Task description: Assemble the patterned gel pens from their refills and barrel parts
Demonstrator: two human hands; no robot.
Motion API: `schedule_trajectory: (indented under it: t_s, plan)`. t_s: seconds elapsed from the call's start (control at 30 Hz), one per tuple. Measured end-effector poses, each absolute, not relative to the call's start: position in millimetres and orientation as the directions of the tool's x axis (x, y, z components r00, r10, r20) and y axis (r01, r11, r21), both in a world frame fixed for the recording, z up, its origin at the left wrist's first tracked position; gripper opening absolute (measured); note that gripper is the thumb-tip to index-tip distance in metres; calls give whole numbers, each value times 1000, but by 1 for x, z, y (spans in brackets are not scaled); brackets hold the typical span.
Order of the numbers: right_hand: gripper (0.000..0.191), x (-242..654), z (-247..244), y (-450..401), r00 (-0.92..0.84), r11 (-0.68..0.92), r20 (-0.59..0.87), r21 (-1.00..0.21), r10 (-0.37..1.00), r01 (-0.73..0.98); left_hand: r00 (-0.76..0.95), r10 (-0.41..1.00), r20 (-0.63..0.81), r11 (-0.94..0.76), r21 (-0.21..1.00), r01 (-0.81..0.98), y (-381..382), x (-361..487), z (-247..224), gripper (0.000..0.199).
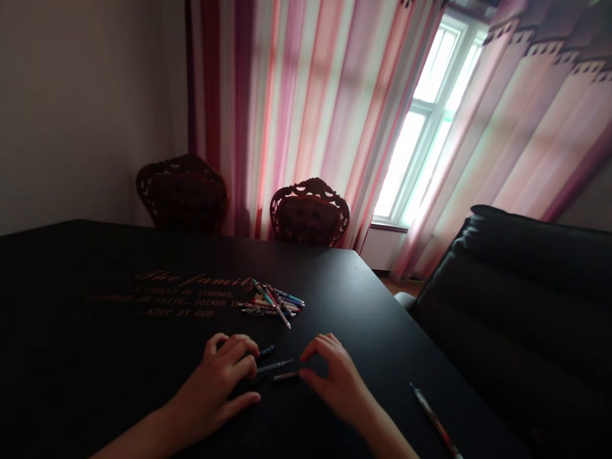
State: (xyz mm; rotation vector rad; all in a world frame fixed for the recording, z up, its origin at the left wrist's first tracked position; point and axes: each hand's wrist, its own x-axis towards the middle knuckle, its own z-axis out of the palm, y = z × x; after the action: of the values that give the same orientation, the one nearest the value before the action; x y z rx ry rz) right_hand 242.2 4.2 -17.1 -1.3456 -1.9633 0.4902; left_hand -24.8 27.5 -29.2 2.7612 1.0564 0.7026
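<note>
My left hand (228,377) hovers low over the black table, fingers bent and thumb apart, with nothing visibly gripped. Just beyond its fingertips lie a short dark blue pen part (266,350) and a slim pen refill (275,366) with a pointed tip; their near ends are hidden behind the fingers. My right hand (335,376) is curved, with a gap between thumb and index finger. Its thumb tip is at the end of a short, pale pen piece (285,377); whether they touch I cannot tell.
A pile of several pens (275,303) lies farther back on the black table (335,280), beside gold lettering. One more pen (434,417) lies near the right edge. Two carved chairs (310,213) stand behind the table, and a black leather seat (521,319) is at right.
</note>
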Motion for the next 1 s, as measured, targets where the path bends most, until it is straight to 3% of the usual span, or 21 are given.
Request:
schedule_trajectory:
  t_s: [0.27, 0.67, 1.0]
  plan:
    - [20, 240, -25, 2, -246, 352, 258, -563, 934, 748, 659, 663, 355, -748, 273, 606, 28, -27, -23, 7]
    - [9, 239, -25, 8, -110, 318, 311, -765, 944, 560, 522, 743, 418, -666, 387, 638, 40, -30, -37, 4]
    - [11, 226, -24, 0, -138, 309, 281, -769, 950, 559, 549, 721, 423, -691, 381, 615, 38, -30, -29, 3]
